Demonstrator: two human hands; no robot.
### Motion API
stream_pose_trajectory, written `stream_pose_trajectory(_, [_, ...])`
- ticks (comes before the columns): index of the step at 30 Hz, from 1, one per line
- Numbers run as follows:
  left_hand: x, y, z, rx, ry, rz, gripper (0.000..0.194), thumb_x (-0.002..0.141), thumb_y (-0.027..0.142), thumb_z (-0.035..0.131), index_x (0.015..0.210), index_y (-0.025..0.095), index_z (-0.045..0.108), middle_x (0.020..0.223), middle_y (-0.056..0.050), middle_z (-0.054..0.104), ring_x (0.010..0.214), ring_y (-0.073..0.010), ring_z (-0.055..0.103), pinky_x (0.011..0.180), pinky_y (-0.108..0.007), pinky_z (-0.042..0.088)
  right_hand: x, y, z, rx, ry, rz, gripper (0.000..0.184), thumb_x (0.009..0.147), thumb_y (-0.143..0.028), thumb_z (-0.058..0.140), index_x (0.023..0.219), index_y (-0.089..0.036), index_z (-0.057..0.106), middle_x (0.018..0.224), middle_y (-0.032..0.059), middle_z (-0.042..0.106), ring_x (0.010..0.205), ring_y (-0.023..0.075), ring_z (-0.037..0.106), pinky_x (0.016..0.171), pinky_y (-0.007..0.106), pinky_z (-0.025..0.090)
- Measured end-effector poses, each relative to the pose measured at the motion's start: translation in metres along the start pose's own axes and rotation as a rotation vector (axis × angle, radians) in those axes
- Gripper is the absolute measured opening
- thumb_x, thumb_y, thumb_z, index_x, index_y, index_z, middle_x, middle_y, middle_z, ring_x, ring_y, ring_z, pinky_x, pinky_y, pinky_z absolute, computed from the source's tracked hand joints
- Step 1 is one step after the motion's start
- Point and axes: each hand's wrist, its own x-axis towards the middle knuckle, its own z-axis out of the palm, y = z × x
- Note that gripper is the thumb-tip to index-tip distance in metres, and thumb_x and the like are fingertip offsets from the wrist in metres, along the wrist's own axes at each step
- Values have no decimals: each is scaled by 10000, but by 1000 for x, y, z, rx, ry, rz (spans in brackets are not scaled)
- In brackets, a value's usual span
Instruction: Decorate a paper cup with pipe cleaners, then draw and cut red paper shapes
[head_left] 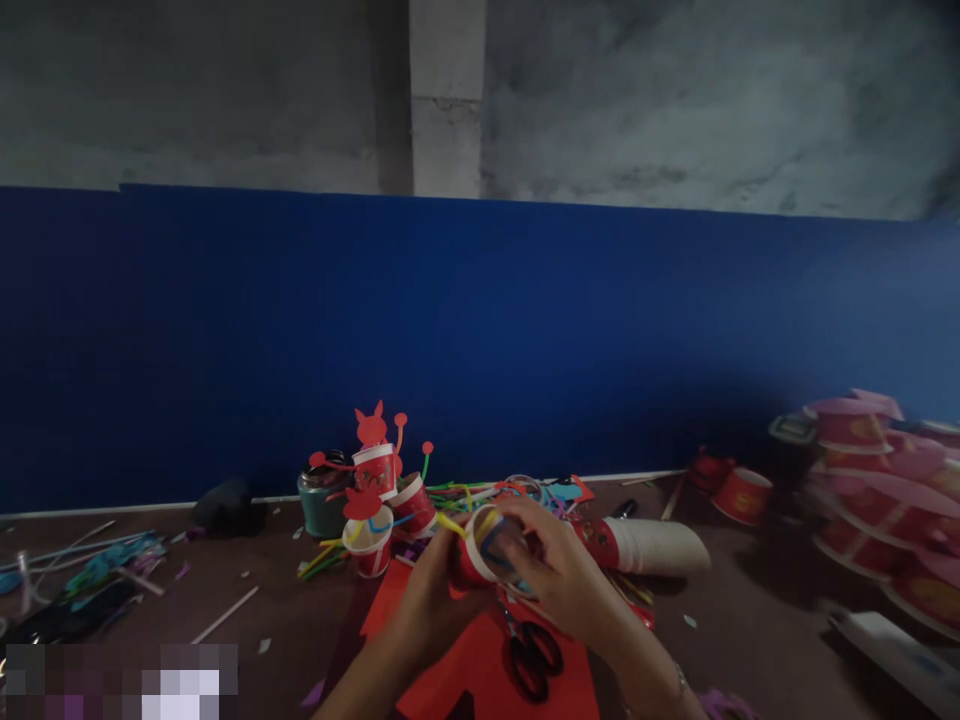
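My left hand (429, 592) is wrapped around a red paper cup (471, 562), whose white-rimmed mouth tilts to the right. A yellow pipe cleaner (451, 524) sticks out of the cup's left side, and a yellow and blue piece shows inside the mouth. The bent fingers of my right hand (551, 565) reach into the mouth at its right edge; what they pinch is hidden and slightly blurred. Below the cup, black-handled scissors (534, 660) rest on red paper sheets (465, 665).
Decorated paper cups (367, 548) with red cutouts stand left of my hands, beside a teal jar (324, 505). A stack of white cups (660, 547) lies at right. Pink-topped red drums (874, 500) pile up far right. A blue panel (480, 340) rises behind the table.
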Motion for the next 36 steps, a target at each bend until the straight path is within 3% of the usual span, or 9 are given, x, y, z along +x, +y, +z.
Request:
stream_pose_trajectory(4, [4, 6, -3, -40, 152, -27, 483, 698, 204, 686, 1139, 203, 490, 1113, -82, 636, 990, -237, 608, 843, -356, 497, -3, 4, -7, 26, 92, 119, 313, 898, -305, 486, 1183, -211, 574, 1218, 106, 623, 1120, 231, 572, 953, 398, 468])
stream_pose_trajectory(7, [6, 9, -3, -101, 205, -37, 439, 699, 267, 696, 1076, 198, 483, 1036, -70, 660, 946, -229, 627, 818, -341, 507, -3, 8, -11, -18, 63, 140, 286, 873, -311, 526, 1117, -213, 639, 1161, 91, 661, 1094, 241, 591, 955, 408, 461])
stream_pose_trajectory(12, [3, 4, -1, -189, 184, -79, 579, 684, 308, 728, 1177, 190, 449, 1108, -95, 636, 1000, -234, 610, 861, -346, 493, 1, 4, -8, 36, -5, 199, 165, 829, -273, 575, 881, -179, 700, 835, 50, 717, 788, 198, 656, 717, 318, 524])
stream_pose_trajectory(20, [1, -4, 3, -425, 132, -95, 736, 684, 311, 752, 1318, 198, 395, 1231, -122, 594, 1104, -244, 571, 960, -351, 444, -1, -3, -8, 163, -100, 205, 161, 805, -244, 605, 887, -205, 738, 708, 8, 691, 714, 166, 634, 646, 264, 513])
stream_pose_trajectory(28, [2, 2, -3, -486, 65, -199, 655, 630, 345, 789, 1195, 188, 496, 1127, -108, 650, 1016, -242, 614, 919, -355, 472, -10, 1, -24, 111, -243, 163, 315, 836, -163, 501, 1067, -226, 705, 881, 30, 729, 858, 178, 647, 774, 292, 535])
stream_pose_trajectory(33, [2, -2, -6, -434, 65, -168, 629, 656, 324, 755, 1202, 193, 470, 1136, -104, 641, 1015, -240, 611, 914, -377, 470, -14, 7, -30, 165, -214, 235, 316, 834, -202, 514, 1092, -256, 688, 946, 22, 733, 775, 162, 660, 685, 286, 558])
stream_pose_trajectory(36, [3, -1, -7, -305, 54, -115, 575, 689, 269, 710, 1199, 189, 456, 1110, -99, 635, 984, -228, 610, 891, -382, 475, -11, 6, -34, 117, -189, 223, 260, 824, -253, 571, 1052, -253, 695, 944, 28, 727, 820, 184, 660, 727, 319, 557])
